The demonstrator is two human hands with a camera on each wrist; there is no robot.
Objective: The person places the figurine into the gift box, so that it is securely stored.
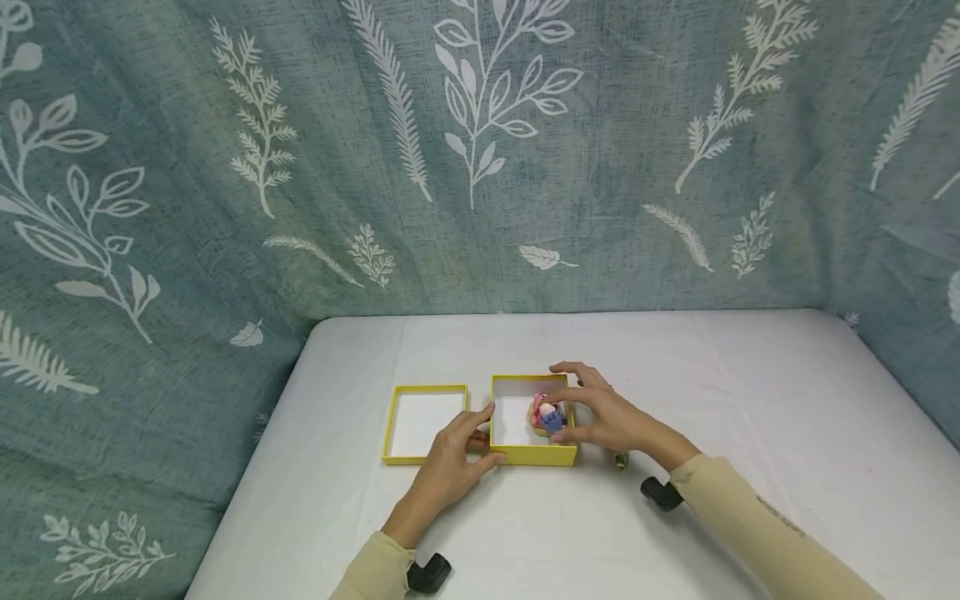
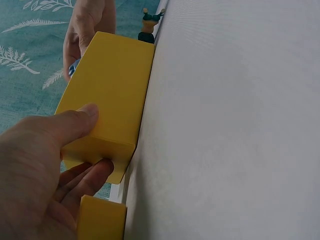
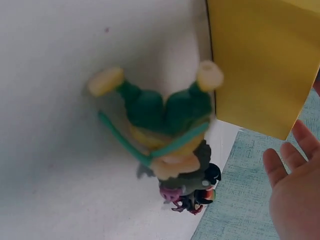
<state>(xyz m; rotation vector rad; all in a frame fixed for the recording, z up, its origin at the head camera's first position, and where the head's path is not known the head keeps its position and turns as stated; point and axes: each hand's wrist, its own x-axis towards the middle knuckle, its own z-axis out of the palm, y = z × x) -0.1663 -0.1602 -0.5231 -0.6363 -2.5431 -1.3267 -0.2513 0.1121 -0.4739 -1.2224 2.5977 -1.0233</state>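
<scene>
Head: high, forward-down, farther; wrist views: low, close; all share yellow box (image 1: 536, 456).

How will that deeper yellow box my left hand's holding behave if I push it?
The yellow box should stay fairly stiff: its edges are straight, and no dent shows under the left hand's thumb. It's probably light for its size, since its walls look thin. It would likely slide rather than tip, sitting low and flat on the white table.

We observe diffuse light and soft shadows on the white surface (image 1: 750, 400); the right wrist view is dimmer, its near green figure (image 3: 172, 117) blurred.
</scene>
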